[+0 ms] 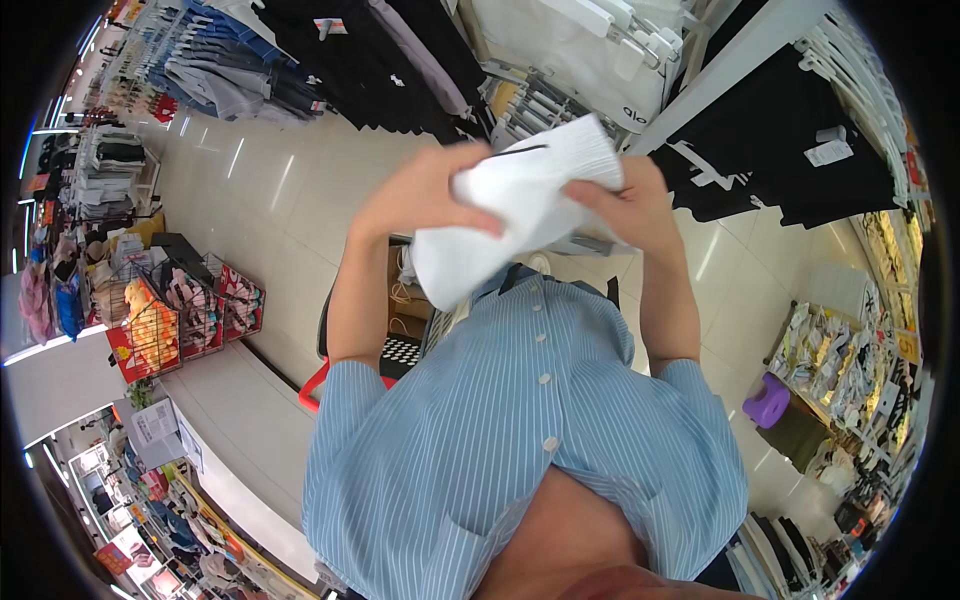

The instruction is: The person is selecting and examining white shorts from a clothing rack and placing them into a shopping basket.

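In front of my chest I hold a white folded garment [520, 200] up in the air with both hands. Ribbing shows at its upper right end, and a thin dark line crosses its top edge. Its lower left part hangs loose and is blurred by motion. My left hand [430, 192] is closed on the left side of the cloth, thumb lying over the front. On the right, my right hand [628, 205] pinches the cloth just below the ribbed end. The exact kind of garment is not clear.
Black clothes [375, 65] hang ahead, with more black garments [790, 140] on a rack at the right. White hangers [545, 108] fill a holder behind my hands. Below my left forearm is a red-handled cart [313, 388]. Wire baskets [200, 310] and a long counter [245, 400] stand left.
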Demonstrator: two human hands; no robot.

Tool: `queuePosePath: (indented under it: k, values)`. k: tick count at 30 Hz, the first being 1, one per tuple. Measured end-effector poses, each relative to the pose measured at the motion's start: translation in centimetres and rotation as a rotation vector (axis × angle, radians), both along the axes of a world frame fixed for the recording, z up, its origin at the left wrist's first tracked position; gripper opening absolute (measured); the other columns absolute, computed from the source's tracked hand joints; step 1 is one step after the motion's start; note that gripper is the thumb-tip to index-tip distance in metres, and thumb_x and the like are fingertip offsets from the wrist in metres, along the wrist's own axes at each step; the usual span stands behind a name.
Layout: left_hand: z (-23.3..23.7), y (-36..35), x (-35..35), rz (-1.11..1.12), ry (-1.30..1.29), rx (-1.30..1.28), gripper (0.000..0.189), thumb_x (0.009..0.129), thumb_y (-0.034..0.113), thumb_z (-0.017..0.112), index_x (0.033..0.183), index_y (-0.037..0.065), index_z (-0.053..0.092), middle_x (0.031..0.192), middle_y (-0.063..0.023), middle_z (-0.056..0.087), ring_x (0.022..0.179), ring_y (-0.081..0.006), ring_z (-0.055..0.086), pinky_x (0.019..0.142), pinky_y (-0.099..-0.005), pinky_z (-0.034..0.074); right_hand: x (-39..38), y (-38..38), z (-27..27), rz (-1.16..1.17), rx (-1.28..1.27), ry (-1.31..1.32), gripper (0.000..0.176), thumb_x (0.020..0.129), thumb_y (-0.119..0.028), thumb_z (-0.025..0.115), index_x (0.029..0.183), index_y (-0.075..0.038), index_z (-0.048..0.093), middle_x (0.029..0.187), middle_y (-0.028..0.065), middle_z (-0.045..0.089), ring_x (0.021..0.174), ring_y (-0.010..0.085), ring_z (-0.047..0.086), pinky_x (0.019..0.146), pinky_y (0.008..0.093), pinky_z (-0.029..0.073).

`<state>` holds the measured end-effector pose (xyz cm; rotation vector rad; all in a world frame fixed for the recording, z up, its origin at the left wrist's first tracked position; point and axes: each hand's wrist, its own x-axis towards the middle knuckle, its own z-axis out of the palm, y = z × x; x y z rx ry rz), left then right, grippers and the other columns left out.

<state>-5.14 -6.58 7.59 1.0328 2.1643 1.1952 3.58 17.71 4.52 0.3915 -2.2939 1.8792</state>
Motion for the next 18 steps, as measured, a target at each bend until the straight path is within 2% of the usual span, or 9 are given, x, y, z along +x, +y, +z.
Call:
queuePosePath:
  k: [2,5,8,9,10,12,15,18]
  values:
    - [-1.8,-1.3,0.6,-0.048,-0.142,-0.153,0.049,0.066,0.027,0.082,0.103,0.0,0.066,0.092,-0.0104,0.068,0.085,-0.0183,0.064,0.078,-0.0294,0.049,0.4,1.6,1.0,-0.071,-0.099,-0.053,0.022,0.081,-0.014,0.072,0.099,-0.001,0.07,0.084,0.005,0.07,0.073,0.0083,0.062,0.066,0.024,0.049]
    - [-6.1,-4.5,0.1,0.101,-0.372,-0.242,0.044,0.07,0.025,0.079,0.103,-0.001,0.067,0.093,-0.0084,0.068,0.086,-0.0156,0.062,0.078,-0.0285,0.048,1.1,3.4,1.6,-0.246,-0.111,-0.082,0.021,0.082,-0.014,0.071,0.097,0.001,0.07,0.086,0.0045,0.07,0.075,0.0084,0.063,0.068,0.0237,0.049]
    - [-7.8,-8.6,-0.8,0.351,-0.471,-0.138,0.036,0.074,0.021,0.077,0.102,0.0,0.068,0.091,-0.0054,0.067,0.085,-0.0125,0.06,0.078,-0.0273,0.047,1.7,4.9,1.9,-0.322,-0.17,-0.13,0.022,0.082,-0.015,0.071,0.097,0.001,0.069,0.085,0.0042,0.07,0.074,0.0084,0.062,0.068,0.0239,0.048]
    - [-7.8,-10.2,-1.2,0.416,-0.398,-0.064,0.032,0.076,0.019,0.075,0.1,0.001,0.068,0.091,-0.0045,0.067,0.085,-0.0115,0.06,0.078,-0.0265,0.047,1.7,5.8,1.1,-0.321,-0.006,-0.129,0.024,0.083,-0.016,0.07,0.099,0.001,0.068,0.085,0.0038,0.069,0.074,0.0084,0.061,0.068,0.0245,0.048]
    - [-7.9,-12.0,-1.7,0.479,-0.325,0.007,0.028,0.078,0.018,0.073,0.099,0.001,0.069,0.09,-0.0036,0.067,0.084,-0.0106,0.059,0.077,-0.0257,0.046,1.6,5.9,0.6,-0.292,-0.009,-0.144,0.024,0.083,-0.017,0.07,0.1,0.001,0.068,0.086,0.0037,0.069,0.075,0.0083,0.061,0.068,0.0246,0.048]
    - [-9.2,-16.3,-4.5,0.405,-0.357,0.204,0.023,0.079,0.018,0.074,0.094,0.002,0.07,0.09,-0.0031,0.068,0.085,-0.0099,0.06,0.078,-0.0247,0.046,1.6,6.0,0.0,-0.232,-0.01,-0.179,0.026,0.084,-0.017,0.07,0.101,0.001,0.067,0.087,0.0034,0.069,0.076,0.0082,0.061,0.069,0.0248,0.048]
    - [-9.8,-16.1,-5.5,0.463,-0.369,0.555,0.04,0.085,0.033,0.069,0.109,0.002,0.064,0.107,-0.0079,0.065,0.101,-0.0182,0.06,0.088,-0.0337,0.048,1.4,5.7,0.6,-0.225,-0.096,-0.268,0.027,0.084,-0.017,0.07,0.102,0.002,0.067,0.089,0.0046,0.069,0.08,0.0087,0.061,0.073,0.0243,0.048]
    - [-11.5,-12.2,-5.0,0.789,-0.594,1.02,0.068,0.086,0.055,0.055,0.13,0.003,0.048,0.13,-0.0128,0.053,0.12,-0.028,0.051,0.101,-0.0452,0.041,1.0,4.4,0.5,-0.223,-0.214,-0.251,0.028,0.085,-0.018,0.069,0.104,0.002,0.066,0.092,0.0056,0.068,0.081,0.0092,0.061,0.074,0.0244,0.048]
